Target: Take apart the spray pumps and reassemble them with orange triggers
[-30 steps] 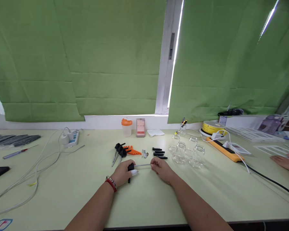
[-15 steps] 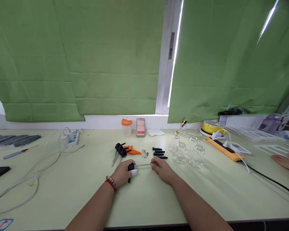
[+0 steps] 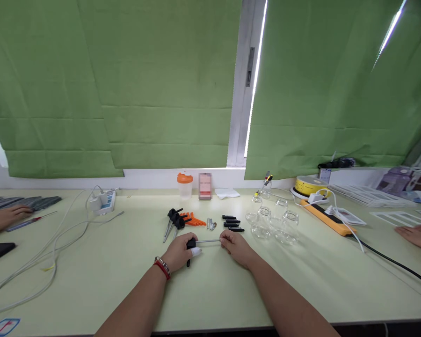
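My left hand, with a white wrap on one fingertip, is closed around a black plastic part with a thin metal rod. At the rod's other end, the fingers of my right hand are pinched together; any small piece between them is hidden. The rod lies level between both hands, low over the table. Beyond my left hand are similar black-headed rods and orange plastic pieces. Small metal pins lie in the middle. Past my right hand sit several black handle-like pieces.
Several glass jars stand to the right, before an orange power strip. An orange-lidded cup and a phone are at the back. White cables run along the left. Other people's hands rest at far left and far right.
Another person's hand has come in at the far left, over the grey packets. My own hands and the rod look almost unmoved.
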Available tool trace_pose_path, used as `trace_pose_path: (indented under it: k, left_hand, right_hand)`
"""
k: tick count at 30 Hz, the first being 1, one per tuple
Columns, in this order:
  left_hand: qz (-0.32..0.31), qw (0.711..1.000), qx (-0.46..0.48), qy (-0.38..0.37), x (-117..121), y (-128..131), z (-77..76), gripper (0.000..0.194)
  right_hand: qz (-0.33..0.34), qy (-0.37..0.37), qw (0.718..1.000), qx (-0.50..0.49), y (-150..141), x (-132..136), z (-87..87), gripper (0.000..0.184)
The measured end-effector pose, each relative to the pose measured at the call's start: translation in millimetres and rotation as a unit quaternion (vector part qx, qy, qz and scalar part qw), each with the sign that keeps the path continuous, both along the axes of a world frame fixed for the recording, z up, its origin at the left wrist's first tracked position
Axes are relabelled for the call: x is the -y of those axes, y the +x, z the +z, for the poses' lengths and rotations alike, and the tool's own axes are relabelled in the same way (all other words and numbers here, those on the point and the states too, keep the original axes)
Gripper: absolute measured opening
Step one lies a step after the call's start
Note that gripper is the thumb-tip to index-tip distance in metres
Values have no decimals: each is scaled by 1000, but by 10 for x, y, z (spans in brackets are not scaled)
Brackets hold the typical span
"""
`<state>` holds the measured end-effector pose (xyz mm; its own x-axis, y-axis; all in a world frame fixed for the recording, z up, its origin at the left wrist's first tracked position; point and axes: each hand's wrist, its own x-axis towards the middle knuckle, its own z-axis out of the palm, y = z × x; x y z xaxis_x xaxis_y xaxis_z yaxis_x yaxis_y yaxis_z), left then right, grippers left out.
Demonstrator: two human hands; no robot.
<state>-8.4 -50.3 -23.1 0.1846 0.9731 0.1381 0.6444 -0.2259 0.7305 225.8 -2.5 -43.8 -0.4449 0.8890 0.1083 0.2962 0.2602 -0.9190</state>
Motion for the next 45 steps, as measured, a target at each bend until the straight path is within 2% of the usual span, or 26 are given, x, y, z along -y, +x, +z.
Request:
trace_pose_path:
  k: [8, 15, 27, 34, 45]
  left_hand:
    - [0, 1000, 1, 3, -7, -6, -2, 24]
    - [7, 1000, 4, 1, -12, -7, -19, 27]
    - [3, 1000, 4, 3, 8, 4, 10, 26]
    - [7, 1000, 0, -3, 16, 7, 30, 26]
    - [1, 1000, -1, -9, 15, 7, 51, 27]
  right_hand:
    - [-9, 14, 1000, 22, -3, -34, -38, 26]
    - [-5, 56, 998, 9, 3, -17, -28, 13]
    - [-20, 45, 998, 51, -21, 2, 14, 16]
    - [-20, 86, 992, 87, -32, -9, 25, 16]
    - [-24, 106, 988, 112, -33, -26, 26, 14]
